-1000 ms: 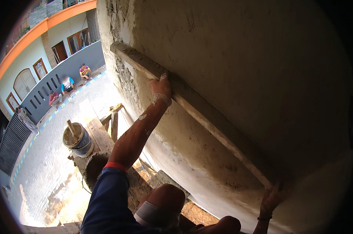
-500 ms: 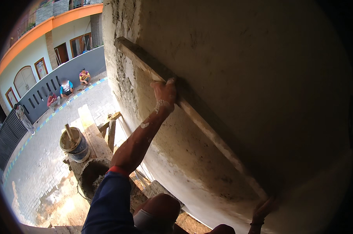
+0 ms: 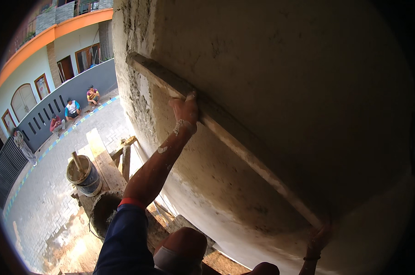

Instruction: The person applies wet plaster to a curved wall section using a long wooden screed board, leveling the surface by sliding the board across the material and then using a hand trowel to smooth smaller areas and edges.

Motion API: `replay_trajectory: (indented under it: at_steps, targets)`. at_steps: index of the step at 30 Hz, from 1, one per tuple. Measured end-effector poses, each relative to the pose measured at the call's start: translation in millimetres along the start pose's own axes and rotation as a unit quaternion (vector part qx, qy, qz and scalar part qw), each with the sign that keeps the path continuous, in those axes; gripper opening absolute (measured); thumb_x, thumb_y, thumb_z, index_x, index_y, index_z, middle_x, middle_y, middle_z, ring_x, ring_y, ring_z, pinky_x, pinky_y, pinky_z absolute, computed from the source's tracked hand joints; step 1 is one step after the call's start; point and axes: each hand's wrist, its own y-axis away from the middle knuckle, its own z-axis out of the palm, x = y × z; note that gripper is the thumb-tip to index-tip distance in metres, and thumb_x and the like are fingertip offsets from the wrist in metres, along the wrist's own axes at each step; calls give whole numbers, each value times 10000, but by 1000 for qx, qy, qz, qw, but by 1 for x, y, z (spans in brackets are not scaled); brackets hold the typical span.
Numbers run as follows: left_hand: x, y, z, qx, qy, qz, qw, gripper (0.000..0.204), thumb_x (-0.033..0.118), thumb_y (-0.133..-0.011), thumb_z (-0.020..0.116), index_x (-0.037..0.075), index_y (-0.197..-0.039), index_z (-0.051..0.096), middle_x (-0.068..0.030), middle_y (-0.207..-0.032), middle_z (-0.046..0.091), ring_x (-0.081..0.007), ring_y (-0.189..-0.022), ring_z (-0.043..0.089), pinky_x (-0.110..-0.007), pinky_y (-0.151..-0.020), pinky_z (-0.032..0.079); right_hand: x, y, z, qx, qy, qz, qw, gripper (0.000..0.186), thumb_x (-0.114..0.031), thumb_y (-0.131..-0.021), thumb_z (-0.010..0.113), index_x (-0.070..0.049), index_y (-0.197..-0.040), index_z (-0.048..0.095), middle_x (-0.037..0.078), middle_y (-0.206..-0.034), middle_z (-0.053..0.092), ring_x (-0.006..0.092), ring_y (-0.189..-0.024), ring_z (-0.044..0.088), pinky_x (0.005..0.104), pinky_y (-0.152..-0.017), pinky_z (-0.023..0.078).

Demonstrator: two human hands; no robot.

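Note:
A long, narrow straightedge (image 3: 258,166) lies slantwise against a plastered wall (image 3: 285,91), its upper end near the wall's rough left edge and its lower end at the right. My left hand (image 3: 185,110), wrist smeared with pale plaster, grips it near the upper end, thumb along its top. At the lower end my right hand (image 3: 319,234) is in deep shade, its fingers curled about the bar. Patches of darker and lighter plaster show below the straightedge.
Below left, planks (image 3: 102,153) on a wooden trestle carry a bucket (image 3: 85,176) with a stick in it. Beside it is a round, mortar-smeared tub (image 3: 102,213), partly behind my sleeve. Several people sit or stand by a grey wall (image 3: 86,82) across the paved lane (image 3: 56,169).
My right hand has moved a little up and right along with the straightedge's lower end. The upper end, with my left hand, sits slightly lower. The whole view has shifted slightly.

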Motion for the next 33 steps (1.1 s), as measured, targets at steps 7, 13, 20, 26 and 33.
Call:
replay_trajectory:
  at_steps: [7, 13, 20, 26, 33]
  targets:
    - [-62, 59, 7, 26, 0, 105, 994, 500, 249, -770, 642, -77, -1042, 377, -226, -1050, 483, -294, -1000, 470, -359, -912, 343, 56, 63, 15, -4, 51, 19, 999, 593, 40, -685, 440, 22, -1272, 355, 239, -1254, 405, 439, -1168, 358, 530, -978, 262]
    - [96, -59, 3, -13, 24, 122, 992, 498, 307, -761, 606, -48, -1076, 455, -225, -1055, 534, -288, -1001, 538, -361, -842, 436, 21, -41, -33, 38, 142, -31, 989, 524, -176, -878, 458, 7, -1338, 285, 221, -1360, 314, 375, -1230, 343, 440, -1004, 290]
    - [139, -94, 10, -56, 0, 119, 991, 453, 336, -831, 523, 4, -1136, 473, -172, -1071, 559, -250, -931, 574, -340, -749, 492, -43, -126, -68, 33, 194, -44, 979, 540, -168, -813, 527, -3, -1296, 350, 216, -1276, 397, 413, -1161, 375, 515, -971, 290]
    - [25, -29, 5, -11, 15, 62, 998, 584, 322, -773, 621, -126, -1076, 399, -242, -1082, 450, -328, -1051, 467, -363, -913, 360, 18, -42, -41, 45, 116, -31, 992, 502, -78, -742, 567, -11, -1216, 416, 237, -1223, 417, 413, -1148, 380, 548, -961, 253]
    - [-58, 76, 17, -10, 84, 101, 991, 425, 176, -777, 622, -47, -1086, 432, -142, -1070, 497, -201, -969, 489, -316, -836, 415, 73, 61, -4, 10, 81, 55, 995, 540, -235, -822, 537, -19, -1278, 343, 225, -1295, 349, 380, -1212, 321, 490, -1002, 243]
